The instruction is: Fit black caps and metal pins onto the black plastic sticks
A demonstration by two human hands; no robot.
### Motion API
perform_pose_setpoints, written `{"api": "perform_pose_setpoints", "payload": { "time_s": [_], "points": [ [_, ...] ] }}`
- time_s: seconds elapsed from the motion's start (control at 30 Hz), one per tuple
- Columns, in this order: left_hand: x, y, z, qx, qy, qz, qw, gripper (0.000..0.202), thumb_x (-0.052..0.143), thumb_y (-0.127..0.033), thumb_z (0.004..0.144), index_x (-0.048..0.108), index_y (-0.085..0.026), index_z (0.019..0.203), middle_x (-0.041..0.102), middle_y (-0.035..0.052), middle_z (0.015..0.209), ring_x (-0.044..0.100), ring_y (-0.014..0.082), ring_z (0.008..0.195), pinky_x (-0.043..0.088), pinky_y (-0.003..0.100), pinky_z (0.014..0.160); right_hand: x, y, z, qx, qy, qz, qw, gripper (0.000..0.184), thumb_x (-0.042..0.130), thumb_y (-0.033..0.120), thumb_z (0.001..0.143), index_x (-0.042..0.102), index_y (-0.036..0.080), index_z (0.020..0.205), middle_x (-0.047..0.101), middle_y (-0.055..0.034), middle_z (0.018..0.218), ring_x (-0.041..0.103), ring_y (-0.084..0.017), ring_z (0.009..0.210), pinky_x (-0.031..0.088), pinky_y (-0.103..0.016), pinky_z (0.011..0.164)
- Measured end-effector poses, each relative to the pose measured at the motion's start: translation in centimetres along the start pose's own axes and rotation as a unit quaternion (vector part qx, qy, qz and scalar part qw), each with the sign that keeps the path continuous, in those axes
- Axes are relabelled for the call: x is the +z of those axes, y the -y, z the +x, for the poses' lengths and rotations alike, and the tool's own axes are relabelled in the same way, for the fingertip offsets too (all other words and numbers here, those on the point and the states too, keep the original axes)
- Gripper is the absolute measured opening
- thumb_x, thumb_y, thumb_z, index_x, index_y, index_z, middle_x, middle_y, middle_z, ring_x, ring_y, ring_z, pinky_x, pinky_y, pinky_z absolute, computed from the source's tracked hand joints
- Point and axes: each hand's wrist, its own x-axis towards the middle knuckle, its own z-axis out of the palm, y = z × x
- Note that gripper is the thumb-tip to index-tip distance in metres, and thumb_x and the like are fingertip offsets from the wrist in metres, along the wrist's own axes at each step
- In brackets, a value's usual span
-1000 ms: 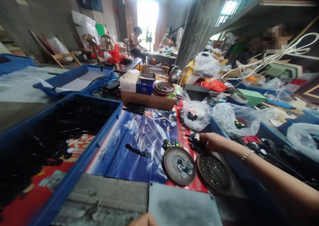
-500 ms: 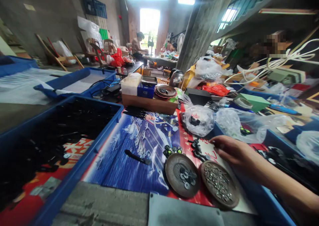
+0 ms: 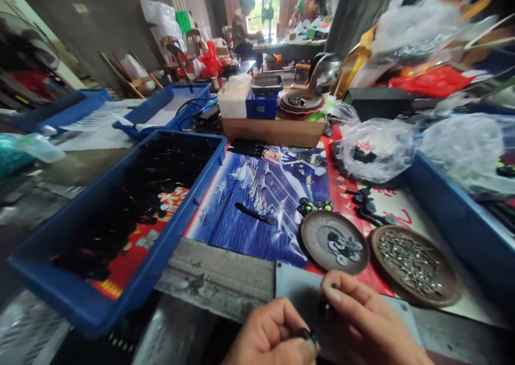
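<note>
Both hands meet low at the near edge over a grey mat [image 3: 295, 290]. My left hand [image 3: 273, 335] is closed, pinching a small black part [image 3: 306, 334] between thumb and fingers. My right hand [image 3: 362, 322] is curled beside it, its fingertips on another small black piece [image 3: 333, 287]. Just beyond them sit two brown dishes: the left dish [image 3: 317, 241] holds a few black and silver washers, the right dish [image 3: 446, 295] holds several small screws. Loose black parts [image 3: 368, 207] lie behind the dishes on the poster.
A blue crate [image 3: 161, 247] of black parts stands at the left. A black stick-like part [image 3: 253, 213] lies on the blue poster. Plastic bags [image 3: 374, 148] and a blue bin [image 3: 454, 220] are at the right. A wooden box [image 3: 273, 130] with containers is behind. People sit far back.
My right hand drew back from the loose parts behind the dishes to the near edge and met my left hand, which now shows in view. The camera tilted down.
</note>
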Motion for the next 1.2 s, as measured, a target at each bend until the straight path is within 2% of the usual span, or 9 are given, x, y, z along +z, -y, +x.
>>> {"api": "perform_pose_setpoints", "payload": {
  "time_s": [0.1,0.2,0.37,0.53,0.67,0.77,0.9,1.03,1.2],
  "points": [
    [0.3,0.1,0.0,0.007,-0.019,0.003,1.0,0.054,0.081,-0.064,0.07,0.052,-0.019,0.079,0.057,-0.0041,0.057,0.038,0.0048,0.046,0.028,0.019,0.049,-0.3,-0.2,0.1,0.032,0.013,-0.015,0.999,0.049,0.085,0.056,0.073,0.052,0.02,0.076,0.034,0.0109,0.051,0.02,-0.002,0.041,0.015,-0.013,0.038],
    [0.6,0.3,0.2,0.014,-0.015,0.005,1.0,0.051,0.08,-0.061,0.072,0.053,-0.019,0.079,0.058,-0.0039,0.055,0.039,0.0047,0.044,0.028,0.018,0.047,-0.5,-0.2,0.1,0.034,0.032,-0.029,0.998,0.049,0.081,0.059,0.077,0.051,0.02,0.075,0.029,0.0128,0.048,0.013,-0.002,0.039,0.013,-0.014,0.035],
    [0.8,0.3,0.3,0.005,-0.015,0.023,1.0,0.045,0.077,-0.056,0.078,0.053,-0.018,0.083,0.06,-0.0034,0.057,0.04,0.0044,0.042,0.026,0.017,0.045,-0.6,-0.1,0.1,0.017,0.038,-0.029,0.999,0.05,0.079,0.061,0.078,0.053,0.018,0.073,0.032,0.0117,0.048,0.014,-0.001,0.038,0.013,-0.014,0.035],
    [0.8,0.3,0.5,0.004,-0.018,0.037,0.999,0.044,0.076,-0.055,0.077,0.052,-0.018,0.083,0.061,-0.0024,0.058,0.042,0.0045,0.043,0.028,0.016,0.045,-0.9,-0.4,0.1,0.028,0.024,-0.001,0.999,0.049,0.083,0.06,0.076,0.058,0.018,0.084,0.027,0.0131,0.05,0.014,-0.002,0.042,0.011,-0.014,0.039],
    [0.9,0.7,0.5,0.008,-0.026,0.031,0.999,0.041,0.076,-0.051,0.078,0.052,-0.018,0.083,0.061,-0.0018,0.059,0.045,0.0049,0.045,0.029,0.016,0.046,-1.0,-0.4,0.1,0.024,0.026,-0.007,0.999,0.047,0.079,0.062,0.079,0.061,0.019,0.087,0.025,0.0124,0.051,0.012,-0.002,0.043,0.01,-0.015,0.039],
    [0.9,0.8,0.4,0.002,-0.037,0.028,0.999,0.04,0.076,-0.049,0.078,0.053,-0.018,0.083,0.062,-0.0016,0.059,0.045,0.0046,0.044,0.029,0.015,0.045,-1.0,-0.4,0.1,0.018,0.017,-0.006,1.0,0.048,0.081,0.061,0.077,0.061,0.018,0.084,0.031,0.0103,0.053,0.016,-0.002,0.044,0.013,-0.014,0.039],
    [0.7,0.7,0.2,0.005,-0.03,0.029,0.999,0.046,0.076,-0.056,0.077,0.053,-0.017,0.083,0.061,-0.0017,0.06,0.042,0.0034,0.043,0.029,0.015,0.044,-1.1,-0.9,-0.1,0.014,-0.014,0.008,1.0,0.047,0.085,0.054,0.075,0.056,0.018,0.078,0.041,0.0071,0.062,0.028,-0.004,0.05,0.023,-0.014,0.045],
    [0.7,0.6,0.2,0.001,-0.025,0.026,0.999,0.046,0.076,-0.056,0.078,0.052,-0.018,0.084,0.061,-0.0023,0.061,0.041,0.0028,0.041,0.029,0.015,0.042,-1.0,-1.2,-0.4,0.015,0.01,0.015,1.0,0.044,0.081,0.052,0.081,0.054,0.018,0.076,0.041,0.0067,0.061,0.031,-0.005,0.051,0.026,-0.016,0.047],
    [0.7,0.8,0.1,-0.002,-0.033,0.034,0.999,0.038,0.074,-0.049,0.082,0.053,-0.018,0.086,0.063,-0.0015,0.065,0.043,0.0027,0.041,0.029,0.014,0.04,-0.2,-0.8,-0.7,0.02,0.008,0.01,1.0,0.042,0.083,0.05,0.079,0.057,0.017,0.075,0.048,0.0044,0.062,0.038,-0.006,0.053,0.033,-0.016,0.048]
  ]
}}
